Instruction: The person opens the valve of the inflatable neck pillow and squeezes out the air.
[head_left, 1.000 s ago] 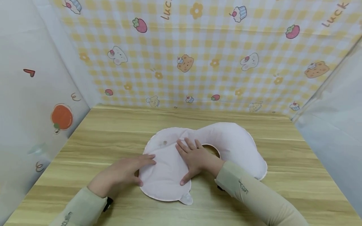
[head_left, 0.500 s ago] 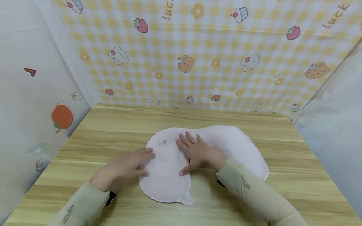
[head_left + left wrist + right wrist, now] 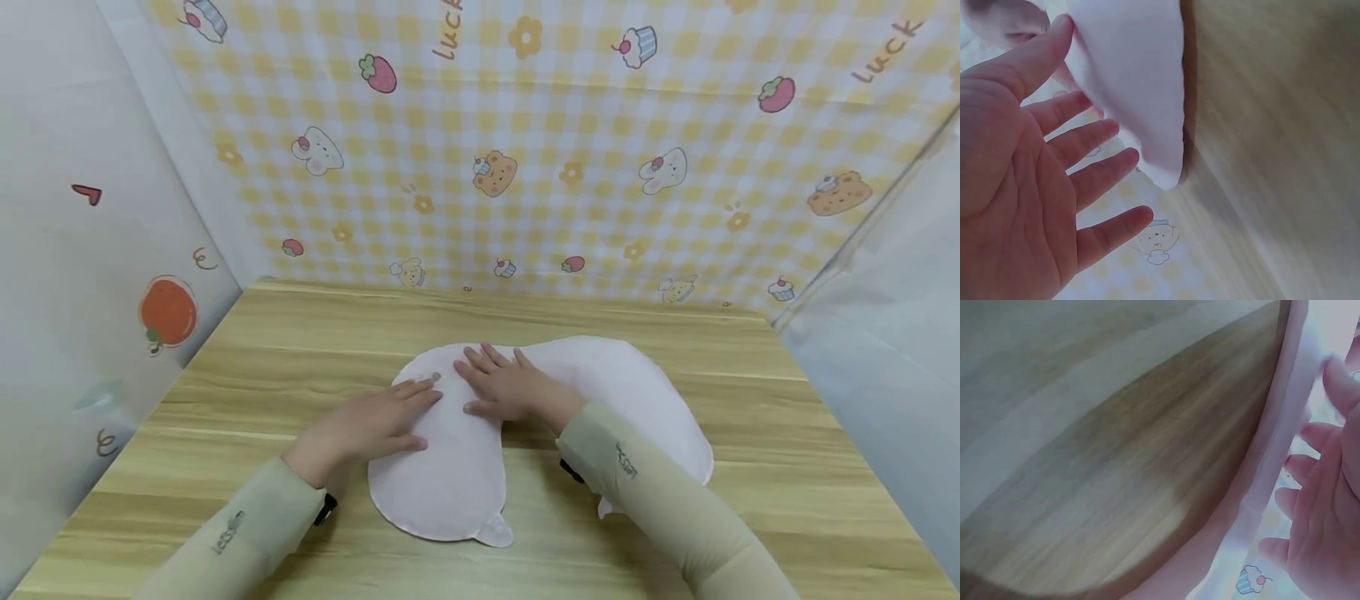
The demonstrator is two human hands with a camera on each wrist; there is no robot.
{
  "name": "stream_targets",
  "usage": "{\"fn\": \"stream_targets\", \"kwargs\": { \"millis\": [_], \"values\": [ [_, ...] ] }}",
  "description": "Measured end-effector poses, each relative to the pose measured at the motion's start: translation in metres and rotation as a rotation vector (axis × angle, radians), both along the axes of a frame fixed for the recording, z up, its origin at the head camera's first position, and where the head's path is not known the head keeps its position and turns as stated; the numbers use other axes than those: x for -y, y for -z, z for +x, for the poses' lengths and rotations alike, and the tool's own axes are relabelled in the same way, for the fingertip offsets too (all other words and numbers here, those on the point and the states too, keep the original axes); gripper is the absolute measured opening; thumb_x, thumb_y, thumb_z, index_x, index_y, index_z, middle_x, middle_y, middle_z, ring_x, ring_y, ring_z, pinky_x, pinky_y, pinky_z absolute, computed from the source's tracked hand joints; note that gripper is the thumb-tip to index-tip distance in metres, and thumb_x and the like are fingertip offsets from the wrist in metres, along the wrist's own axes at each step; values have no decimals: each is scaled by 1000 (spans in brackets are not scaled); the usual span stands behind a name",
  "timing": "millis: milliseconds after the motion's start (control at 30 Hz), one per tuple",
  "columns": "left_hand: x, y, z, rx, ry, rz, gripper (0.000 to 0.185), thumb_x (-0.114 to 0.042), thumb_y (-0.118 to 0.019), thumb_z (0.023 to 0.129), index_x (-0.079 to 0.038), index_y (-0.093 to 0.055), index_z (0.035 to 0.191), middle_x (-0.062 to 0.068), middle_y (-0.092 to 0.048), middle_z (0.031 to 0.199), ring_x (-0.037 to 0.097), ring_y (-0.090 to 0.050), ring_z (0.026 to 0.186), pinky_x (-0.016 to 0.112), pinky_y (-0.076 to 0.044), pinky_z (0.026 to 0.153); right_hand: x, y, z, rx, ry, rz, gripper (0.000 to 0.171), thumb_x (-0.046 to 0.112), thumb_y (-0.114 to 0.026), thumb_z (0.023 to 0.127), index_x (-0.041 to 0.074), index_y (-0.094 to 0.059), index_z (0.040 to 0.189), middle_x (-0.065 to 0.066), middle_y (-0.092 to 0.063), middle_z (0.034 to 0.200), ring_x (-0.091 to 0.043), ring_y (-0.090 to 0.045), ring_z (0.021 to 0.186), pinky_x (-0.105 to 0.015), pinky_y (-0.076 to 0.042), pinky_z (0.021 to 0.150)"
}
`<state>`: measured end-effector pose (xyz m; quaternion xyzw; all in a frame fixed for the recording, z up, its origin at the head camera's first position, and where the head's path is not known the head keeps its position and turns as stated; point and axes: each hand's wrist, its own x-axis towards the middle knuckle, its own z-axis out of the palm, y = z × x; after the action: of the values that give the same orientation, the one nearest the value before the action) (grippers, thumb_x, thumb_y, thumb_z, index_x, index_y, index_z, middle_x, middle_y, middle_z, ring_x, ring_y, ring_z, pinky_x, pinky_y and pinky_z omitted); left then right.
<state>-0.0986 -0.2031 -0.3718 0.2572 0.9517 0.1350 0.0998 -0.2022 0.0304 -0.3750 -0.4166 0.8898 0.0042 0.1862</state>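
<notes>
A pale pink U-shaped neck pillow [image 3: 450, 492] lies on the table, its curve toward the back and its two ends toward me. A small clear valve [image 3: 435, 377] shows on its left arm, right at my left fingertips. My left hand [image 3: 367, 425] rests with fingers spread on that arm's outer side. Over the inner side of the curve, my right hand [image 3: 510, 387] lies palm down with fingers extended. In the left wrist view the pillow's edge [image 3: 1129, 69] stands beyond my straight fingers. My right forearm hides part of the pillow's right arm.
The wood-grain table [image 3: 247, 350] meets a yellow checked cloth backdrop [image 3: 555, 108] at the back. Pale panels stand at the left [image 3: 90, 300] and right [image 3: 900, 275]. A small tab [image 3: 495, 531] sticks out from the pillow's left end.
My left hand has moved right and farther onto the pillow. The right hand has shifted slightly left and back. The pillow's surface looks smoother, and its inner opening is more covered.
</notes>
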Motion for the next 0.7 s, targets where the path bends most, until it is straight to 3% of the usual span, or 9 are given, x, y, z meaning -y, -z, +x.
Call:
{"fn": "stream_targets", "kwargs": {
  "millis": [167, 400, 700],
  "values": [
    [-4, 1, -4, 40, -19, -30, 64, -35, -67, 94, -13, -44, 150, 13, -34, 161, 39, -39, 144, 59, -45, 104, 4, 2, -4, 20, 10, -17, 64, 48, -37, 105, 28, -13, 161, 2, -2, 169, -27, 2, 157, -66, -8, 121],
    [-5, 4, -6, 81, -28, -69, 60, -37, -67, 94, -21, -48, 148, 11, -29, 164, 42, -35, 146, 68, -43, 100, 8, 11, -8, 9, 11, 22, 71, 53, -42, 103, 26, -11, 161, 3, -1, 169, -25, 2, 157, -66, -9, 121],
    [0, 7, -8, 99, -19, -124, 64, -38, -66, 94, -23, -42, 152, 9, -21, 167, 46, -30, 147, 70, -46, 93, 7, 18, -10, 21, 1, 40, 70, 55, -34, 104, 28, -3, 161, 3, 6, 169, -24, 5, 156, -65, -6, 122]
  ]
}}
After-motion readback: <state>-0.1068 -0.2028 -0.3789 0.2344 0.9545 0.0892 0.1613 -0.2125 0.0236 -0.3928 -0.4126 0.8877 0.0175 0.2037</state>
